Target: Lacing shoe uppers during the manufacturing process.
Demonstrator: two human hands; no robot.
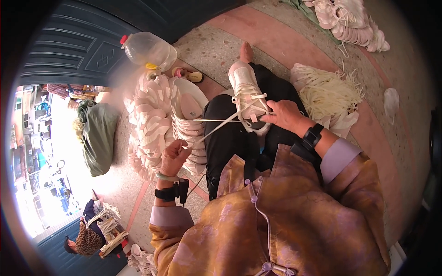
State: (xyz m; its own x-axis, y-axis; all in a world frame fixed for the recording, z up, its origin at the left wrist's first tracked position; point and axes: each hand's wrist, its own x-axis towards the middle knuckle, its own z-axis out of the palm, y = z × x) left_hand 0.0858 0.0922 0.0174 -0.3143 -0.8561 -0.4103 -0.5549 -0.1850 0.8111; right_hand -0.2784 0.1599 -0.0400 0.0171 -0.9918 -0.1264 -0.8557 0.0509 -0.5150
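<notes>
A white lace-up sneaker (242, 80) lies across my lap, its toe pointing away from me and its opening toward me. A flat white shoelace (220, 126) runs from its upper eyelets out to the left. My left hand (175, 156) is closed in a pinch at the far end of that lace, left of my knee. At the sneaker's right side, my right hand (286, 117) grips the edge beside the tongue with thumb and forefinger; the exact hold is partly hidden. Another stretch of lace lies across my left thigh.
Stacked white shoe parts (149, 124) and nested shoes (189, 106) stand on my left. A bundle of loose laces (329, 94) lies on my right. Beyond are a clear plastic jug (149, 49), a sandal (188, 74) and more shoes (352, 25). Another person (87, 237) sits far left.
</notes>
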